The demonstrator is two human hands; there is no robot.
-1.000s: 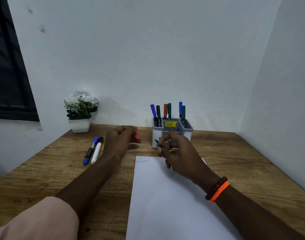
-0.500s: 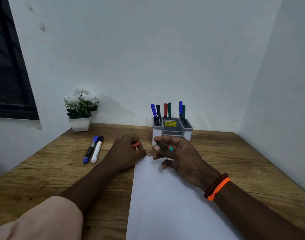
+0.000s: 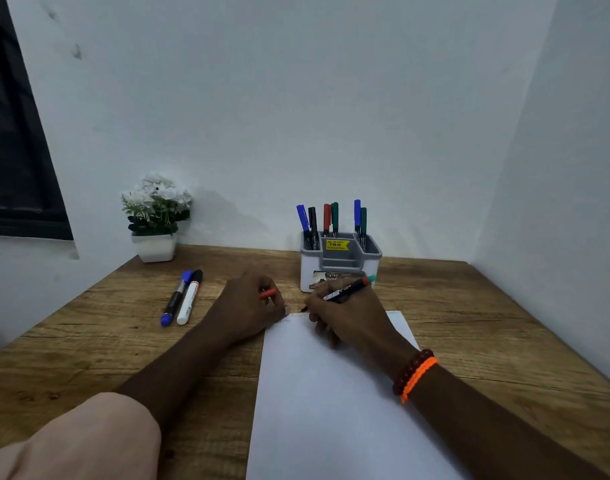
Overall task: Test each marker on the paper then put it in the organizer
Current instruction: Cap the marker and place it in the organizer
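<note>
My right hand (image 3: 345, 315) grips a black marker (image 3: 347, 291) with a red and teal end, its tip down at the top edge of the white paper (image 3: 331, 403). Faint zigzag scribbles run along that edge. My left hand (image 3: 248, 306) rests at the paper's top left corner and holds a red cap (image 3: 268, 293) in its curled fingers. The grey and white organizer (image 3: 340, 263) stands just behind my hands with several blue, black, red and green markers upright in it.
Two markers lie side by side on the wooden table (image 3: 89, 348) to the left: a blue-capped one (image 3: 176, 297) and a white one with a black cap (image 3: 190, 296). A white pot of flowers (image 3: 155, 220) stands at the back left. Walls close in behind and on the right.
My right hand turned the marker into a writing grip and lowered its tip to the paper's top edge. My left hand came down with the red cap to the paper's corner.
</note>
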